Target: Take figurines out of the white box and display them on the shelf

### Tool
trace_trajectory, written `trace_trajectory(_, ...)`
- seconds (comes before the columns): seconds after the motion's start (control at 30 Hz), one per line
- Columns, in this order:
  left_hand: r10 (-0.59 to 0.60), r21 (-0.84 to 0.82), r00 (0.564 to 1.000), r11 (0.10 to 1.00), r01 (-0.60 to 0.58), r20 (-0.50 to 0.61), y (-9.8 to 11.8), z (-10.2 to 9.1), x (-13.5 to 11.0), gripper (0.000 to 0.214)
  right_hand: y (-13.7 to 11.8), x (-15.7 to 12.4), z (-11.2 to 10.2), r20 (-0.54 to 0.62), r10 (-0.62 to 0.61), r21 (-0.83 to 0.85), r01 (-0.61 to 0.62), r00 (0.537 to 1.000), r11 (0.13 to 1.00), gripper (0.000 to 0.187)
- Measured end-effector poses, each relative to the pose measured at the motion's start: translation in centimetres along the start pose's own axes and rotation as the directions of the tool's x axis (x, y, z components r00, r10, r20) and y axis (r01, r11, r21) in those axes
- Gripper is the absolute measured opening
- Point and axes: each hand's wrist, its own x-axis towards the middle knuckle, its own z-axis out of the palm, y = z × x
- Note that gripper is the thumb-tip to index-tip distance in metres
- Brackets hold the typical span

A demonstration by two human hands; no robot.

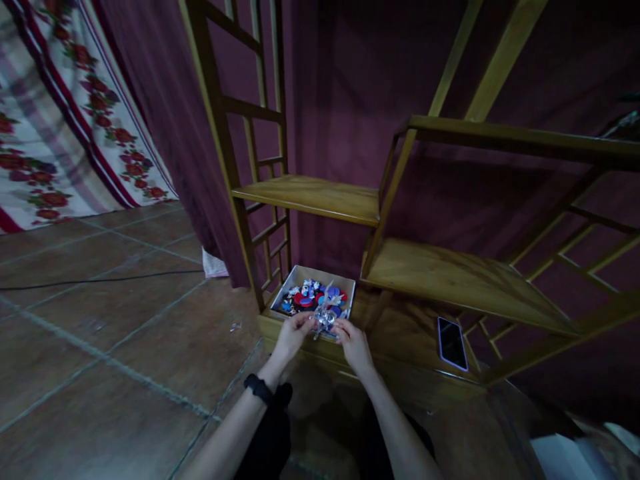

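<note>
Pinching a shiny clear piece (326,319), ragged at its ends, between left hand (296,333) and right hand (354,343), fingertips closed on it from both sides. Held just over the near edge of a pale box (327,274); cannot tell whether touching the contents. In the box, a loose heap of red and purple discs (304,301) and small white-and-blue bits (311,288). Beneath the box, at the left end, a brown wooden base (395,327), smooth and dim, with a dark, lilac-edged phone (453,343) lying flat toward the right end. Above, stepped at two heights, a left shelf (310,195), higher, and a right shelf (460,283), lower and broader, with a lattice (250,109) of slim bars beside the left one. Hung close behind the wood, a maroon curtain (340,133), running in folds down the left side, with a white cloth (214,265) at its foot. Spread over the left, brown tiles (155,340) with paler joints, crossed by a thin black cable (125,278) and marked by a small shiny scrap (235,327) near the base. Farther back, a floral cloth (50,133), white with red blooms and dark stripes, reaching down to the tiles. Around the left wrist, a black band (259,388); at the lower right corner, something pale (557,457) and blurred, too unclear to name.
</note>
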Motion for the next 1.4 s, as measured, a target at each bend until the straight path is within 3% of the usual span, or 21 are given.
trace_trajectory(0.13, 0.024, 0.001, 0.999, 1.0, -0.024, 0.03, 0.1, 0.1, -1.2, 0.032, -0.2, -1.3, 0.1, 0.006, 0.01, -0.02, -0.01, 1.0, 1.0, 0.028)
trace_trajectory(0.3, 0.107, 0.285, 0.991, 0.95, -0.125, 0.077, 0.6, 0.1, -2.7, 0.023, -0.1, -2.7, -0.5, 0.011, 0.028, -0.017, -0.028, 1.0, 0.999, 0.03)
trace_trajectory(0.43, 0.12, 0.686, 0.982, 0.704, -0.187, 0.144, 1.2, 0.2, -3.6, 0.021, 0.5, -3.7, -1.0, 0.015, 0.038, -0.046, -0.037, 0.999, 0.998, 0.029)
trace_trajectory(0.57, 0.128, 0.875, 0.971, 0.422, -0.238, 0.203, 2.0, 1.0, -4.3, 0.022, 1.3, -4.3, -1.0, -0.011, 0.046, -0.095, -0.047, 0.999, 0.994, 0.025)
trace_trajectory(0.7, 0.236, 0.893, 0.912, 0.227, -0.388, 0.336, 2.9, 1.7, -4.5, 0.02, 1.7, -4.1, -0.9, -0.041, 0.018, -0.198, -0.026, 0.999, 0.98, 0.02)
trace_trajectory(0.83, 0.288, 0.863, 0.847, 0.111, -0.493, 0.447, 3.1, 2.3, -4.3, 0.018, 2.2, -3.4, -1.1, -0.07, -0.021, -0.315, -0.002, 0.997, 0.949, 0.023)
trace_trajectory(1.23, 0.309, 0.837, 0.788, -0.058, -0.544, 0.533, 1.6, 2.0, -3.6, 0.015, 4.0, -1.4, -0.4, -0.106, 0.047, -0.541, -0.097, 0.993, 0.836, 0.023)
trace_trajectory(1.4, 0.313, 0.837, 0.787, -0.055, -0.544, 0.532, 1.4, 1.4, -3.7, 0.016, 4.1, -1.4, -0.1, -0.087, 0.016, -0.577, -0.064, 0.996, 0.814, 0.026)
